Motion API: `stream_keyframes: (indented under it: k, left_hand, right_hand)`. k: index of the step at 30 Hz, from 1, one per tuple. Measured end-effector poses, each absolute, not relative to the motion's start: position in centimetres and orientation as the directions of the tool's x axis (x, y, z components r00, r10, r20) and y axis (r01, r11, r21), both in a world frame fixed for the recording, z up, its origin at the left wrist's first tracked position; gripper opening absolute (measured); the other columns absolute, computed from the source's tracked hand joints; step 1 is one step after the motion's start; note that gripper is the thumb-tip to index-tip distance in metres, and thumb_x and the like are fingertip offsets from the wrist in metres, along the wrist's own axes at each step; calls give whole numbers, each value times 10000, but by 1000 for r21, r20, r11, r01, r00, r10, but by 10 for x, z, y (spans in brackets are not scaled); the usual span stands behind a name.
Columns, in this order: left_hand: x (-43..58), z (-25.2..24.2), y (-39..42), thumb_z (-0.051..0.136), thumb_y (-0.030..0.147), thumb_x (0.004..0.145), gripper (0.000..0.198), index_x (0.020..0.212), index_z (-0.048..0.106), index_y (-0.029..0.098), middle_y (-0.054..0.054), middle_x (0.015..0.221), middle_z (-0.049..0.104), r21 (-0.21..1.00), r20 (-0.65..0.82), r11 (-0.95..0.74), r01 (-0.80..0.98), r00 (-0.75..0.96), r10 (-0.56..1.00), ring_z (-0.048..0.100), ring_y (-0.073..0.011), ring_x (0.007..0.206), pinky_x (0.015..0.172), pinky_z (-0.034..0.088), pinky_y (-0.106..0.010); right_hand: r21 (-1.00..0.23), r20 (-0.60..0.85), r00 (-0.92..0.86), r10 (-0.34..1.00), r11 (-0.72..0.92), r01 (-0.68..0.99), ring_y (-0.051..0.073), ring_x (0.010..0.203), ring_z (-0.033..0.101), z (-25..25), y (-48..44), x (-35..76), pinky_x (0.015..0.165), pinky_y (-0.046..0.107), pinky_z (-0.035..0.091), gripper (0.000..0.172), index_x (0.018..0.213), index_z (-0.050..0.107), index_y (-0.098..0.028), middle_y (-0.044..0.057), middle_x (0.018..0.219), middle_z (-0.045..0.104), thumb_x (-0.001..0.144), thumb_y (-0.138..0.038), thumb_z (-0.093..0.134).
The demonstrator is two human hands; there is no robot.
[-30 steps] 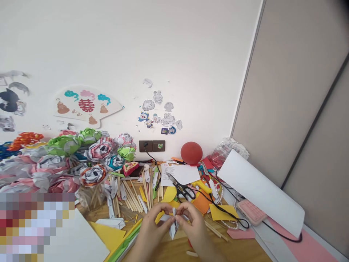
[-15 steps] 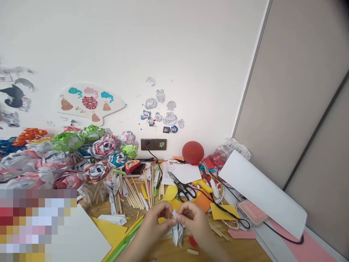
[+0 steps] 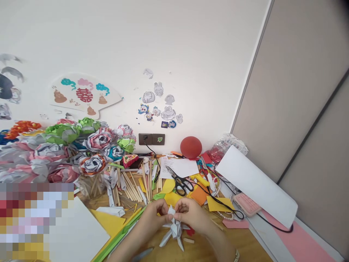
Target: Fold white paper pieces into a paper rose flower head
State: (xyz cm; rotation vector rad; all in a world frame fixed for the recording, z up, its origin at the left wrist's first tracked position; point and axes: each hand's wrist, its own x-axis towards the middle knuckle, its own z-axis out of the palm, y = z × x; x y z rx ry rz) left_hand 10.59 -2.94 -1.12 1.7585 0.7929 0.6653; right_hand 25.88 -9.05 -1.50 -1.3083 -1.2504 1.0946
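I have the folded paper [image 3: 176, 229] pinched between my left hand [image 3: 155, 215] and my right hand [image 3: 192, 214], thumbs and bent fingers of both closed on its top end. That tip points away from me, toward the wall [image 3: 196, 72]; the long axis runs from there back toward my body, leaning slightly. The rest sits below my grip, in plain view between my wrists: one white point splays out to my left, another comes almost straight at me, and others stick out sideways. It's over the bare wood of the table [image 3: 196, 254], right by a red scrap [image 3: 190, 231]; I can't tell whether its lower points touch the wood. The fan [image 3: 94, 95] on the wall bears a red 囍. Beyond my hands, the sheet [image 3: 182, 168] under the scissors' [image 3: 180, 182] tips carries lines of writing too small to read.
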Motion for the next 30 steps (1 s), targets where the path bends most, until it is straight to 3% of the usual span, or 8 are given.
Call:
stream_keyframes:
  k: [11,15,23,25,28,30]
  left_hand:
    - [109,-18,-30,571,198,596,76,582,498,182,45,577,496,890,73,-318,326,587,806,476,-135,589,555,335,-226]
    - [112,-21,-33,558,193,588,95,546,474,189,51,552,482,878,77,-335,341,591,803,462,-128,563,542,330,-226]
    - [108,-12,-38,561,187,625,117,537,484,188,46,547,503,857,94,-372,356,602,793,444,-118,557,529,317,-226]
    - [102,-8,-31,604,292,665,136,636,535,179,38,602,545,903,52,-320,286,666,744,496,-119,588,555,371,-224]
    - [92,-5,-22,560,517,727,379,887,550,174,9,682,604,994,-98,24,107,768,633,564,-131,587,587,444,-265]
    - [89,-5,-18,577,548,716,426,907,550,168,5,682,613,990,-129,122,70,793,595,564,-119,546,563,454,-263]
  right_hand:
    - [-932,126,243,962,31,361,181,707,582,-24,-86,256,659,268,431,77,647,599,-159,4,690,631,611,-92,605]
    - [-935,120,141,983,65,349,168,722,586,-20,-88,259,664,248,431,138,720,632,-154,-1,722,635,620,-70,586]
    - [-735,293,-13,956,235,636,147,734,541,-3,-99,259,654,223,375,147,659,624,-172,-13,705,588,686,-43,558]
    - [-725,341,-31,939,284,628,144,737,537,-1,-100,258,667,224,377,145,661,619,-174,-17,700,575,702,-49,559]
    - [-745,389,-37,920,338,575,138,733,543,-2,-101,257,676,222,388,140,673,626,-182,-22,701,571,723,-65,567]
    - [-766,387,-37,921,343,544,138,741,560,-4,-101,255,687,225,398,135,721,649,-192,-19,728,597,733,-77,580]
